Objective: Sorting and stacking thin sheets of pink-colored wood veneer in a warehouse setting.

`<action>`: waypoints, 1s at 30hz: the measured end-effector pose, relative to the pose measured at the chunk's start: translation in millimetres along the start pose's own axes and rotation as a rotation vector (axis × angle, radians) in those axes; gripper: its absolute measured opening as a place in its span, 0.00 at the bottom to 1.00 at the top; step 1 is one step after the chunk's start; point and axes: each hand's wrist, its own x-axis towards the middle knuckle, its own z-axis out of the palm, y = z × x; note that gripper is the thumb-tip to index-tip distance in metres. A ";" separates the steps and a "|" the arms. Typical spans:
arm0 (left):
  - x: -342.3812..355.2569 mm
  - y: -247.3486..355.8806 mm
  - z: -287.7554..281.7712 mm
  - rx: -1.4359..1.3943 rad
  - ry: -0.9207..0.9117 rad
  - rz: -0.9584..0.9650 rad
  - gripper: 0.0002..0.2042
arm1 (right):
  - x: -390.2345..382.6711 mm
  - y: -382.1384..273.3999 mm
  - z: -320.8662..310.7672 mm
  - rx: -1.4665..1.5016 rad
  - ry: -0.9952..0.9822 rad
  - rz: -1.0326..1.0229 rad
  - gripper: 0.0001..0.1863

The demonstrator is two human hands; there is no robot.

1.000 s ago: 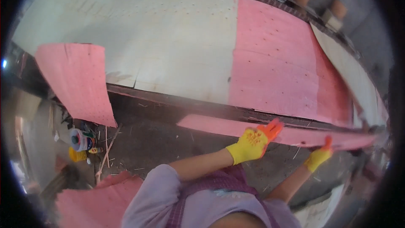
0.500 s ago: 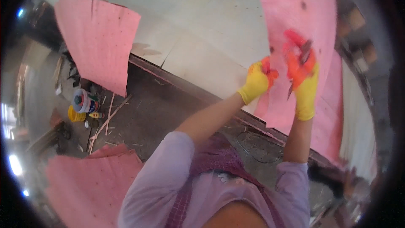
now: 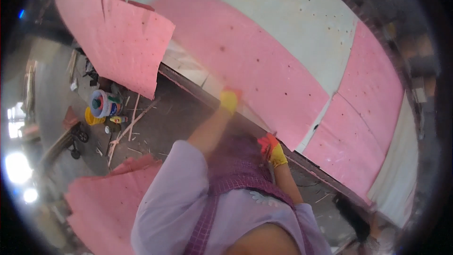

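A long pink veneer sheet (image 3: pixel 255 66) lies slantwise over the pale sheets on the table, its left part blurred. My left hand (image 3: pixel 230 100), in a yellow glove with an orange-red palm, is at the sheet's near edge; motion smears its fingers. My right hand (image 3: pixel 272 149), gloved the same way, is by the sheet's near corner at the table edge. Its fingers are curled closed, and what they hold, if anything, is hidden. Beside that sheet on the right lies another pink veneer sheet (image 3: pixel 363 113), with a narrow pale gap between the two.
A pink veneer piece (image 3: pixel 122 42) overhangs the table's left end. More pink sheets (image 3: pixel 111 205) are stacked at lower left. On the floor stand a white bucket (image 3: pixel 104 104) and a yellow container (image 3: pixel 93 117), near thin wood strips (image 3: pixel 134 118). Pale veneer (image 3: pixel 302 19) covers the far table.
The raised pink sheet now lies across the table to the left. Both hands have moved left and nearer my body. The dark blade-like tool in my right hand no longer shows.
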 end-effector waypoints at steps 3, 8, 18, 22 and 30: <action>-51.8 44.8 -12.5 0.010 -0.055 -0.408 0.22 | 62.2 40.8 -19.0 0.593 -0.121 -0.057 0.10; 40.4 -32.7 -137.6 -0.764 0.454 -0.403 0.44 | 65.7 3.4 93.4 0.843 -0.043 0.012 0.10; 96.0 36.0 -212.6 -0.852 0.333 -1.004 0.16 | 95.8 26.6 106.1 0.958 0.270 -0.039 0.18; 121.3 4.9 -228.0 -0.772 0.348 -1.108 0.15 | 95.8 18.8 104.4 0.958 0.235 0.051 0.19; 124.3 7.6 -253.6 -0.856 0.004 -1.135 0.16 | 82.7 -15.2 124.4 0.681 0.174 -0.100 0.08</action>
